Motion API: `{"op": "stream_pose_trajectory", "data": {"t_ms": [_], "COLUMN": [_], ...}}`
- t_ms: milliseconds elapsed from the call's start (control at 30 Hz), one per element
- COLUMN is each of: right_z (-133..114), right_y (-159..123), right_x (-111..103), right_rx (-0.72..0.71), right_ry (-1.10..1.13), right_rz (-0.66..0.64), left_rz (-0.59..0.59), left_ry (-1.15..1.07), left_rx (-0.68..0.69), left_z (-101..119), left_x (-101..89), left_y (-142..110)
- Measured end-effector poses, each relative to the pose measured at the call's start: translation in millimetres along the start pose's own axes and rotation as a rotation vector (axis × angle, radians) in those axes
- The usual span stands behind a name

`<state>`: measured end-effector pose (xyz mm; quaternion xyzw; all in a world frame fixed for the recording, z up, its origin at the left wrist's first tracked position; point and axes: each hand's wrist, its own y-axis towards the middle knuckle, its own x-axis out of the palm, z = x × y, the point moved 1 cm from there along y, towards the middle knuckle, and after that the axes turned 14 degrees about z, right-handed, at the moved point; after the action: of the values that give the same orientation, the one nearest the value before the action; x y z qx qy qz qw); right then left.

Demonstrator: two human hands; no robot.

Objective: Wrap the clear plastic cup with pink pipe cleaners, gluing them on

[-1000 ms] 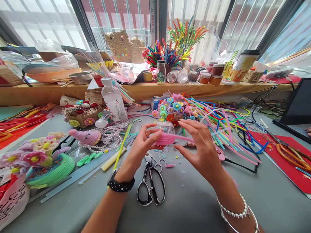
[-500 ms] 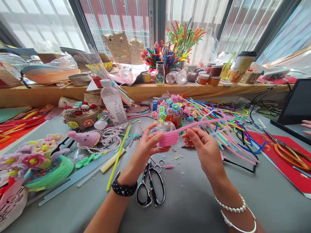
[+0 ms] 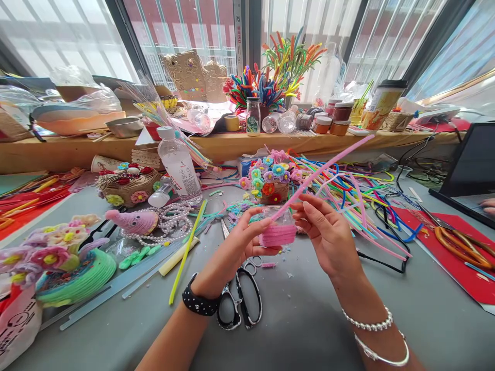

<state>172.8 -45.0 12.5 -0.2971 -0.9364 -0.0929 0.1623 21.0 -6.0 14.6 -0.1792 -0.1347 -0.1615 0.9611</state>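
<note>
My left hand (image 3: 247,234) grips a small clear plastic container (image 3: 274,212) whose lower part is wrapped in rows of pink pipe cleaner (image 3: 277,235). From the wrapped band a loose pink strand (image 3: 336,158) slants up to the right, its far end free in the air. The fingers of my right hand (image 3: 328,234) are closed at this strand, just right of the container; the exact pinch point is partly hidden. Below my left hand, black-handled scissors (image 3: 249,304) lie on the grey table, a smaller pair of scissors (image 3: 253,264) beside them.
Pipe cleaners (image 3: 359,216) are heaped at the right behind my hand. A water bottle (image 3: 178,167), pearl strings (image 3: 176,219) and a yellow strip (image 3: 187,252) lie left. Orange-handled scissors (image 3: 464,247) rest on red sheets. At far right a person's hand (image 3: 488,206) is by a laptop (image 3: 469,165).
The container has tilted and moved slightly right and down. The pink strand has swung from nearly level to a steep upward slant, its free end rising. My right hand stays close by.
</note>
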Motion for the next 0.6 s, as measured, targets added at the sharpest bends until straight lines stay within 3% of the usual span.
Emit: {"op": "stream_pose_trajectory", "data": {"t_ms": [100, 233, 300, 367, 433, 500, 600], "right_z": [-7, -17, -20, -19, -15, -7, 9], "right_y": [1, 16, 28, 39, 46, 49, 50], "right_x": [-5, -21, -31, -41, -52, -62, -74], "right_rx": [-0.065, -0.228, -0.323, -0.387, -0.364, -0.327, -0.329], "right_ry": [-0.049, -0.244, -0.544, -1.01, -1.379, -1.583, -1.648], "right_rz": [-0.072, -0.018, 0.024, 0.039, 0.058, 0.036, -0.049], "left_rz": [0.013, 0.068, 0.115, 0.17, 0.227, 0.271, 0.291], "left_ry": [-0.175, -0.452, -0.544, -0.599, -0.633, -0.661, -0.689], "left_rx": [-0.015, 0.004, 0.026, 0.052, 0.071, 0.079, 0.102], "left_z": [2, 9, 13, 15, 17, 17, 16], "left_x": [-2.4, -9.2, -12.4, -14.7, -16.2, -17.1, -17.8], "left_y": [3, 7, 8, 9, 9, 9, 9]}}
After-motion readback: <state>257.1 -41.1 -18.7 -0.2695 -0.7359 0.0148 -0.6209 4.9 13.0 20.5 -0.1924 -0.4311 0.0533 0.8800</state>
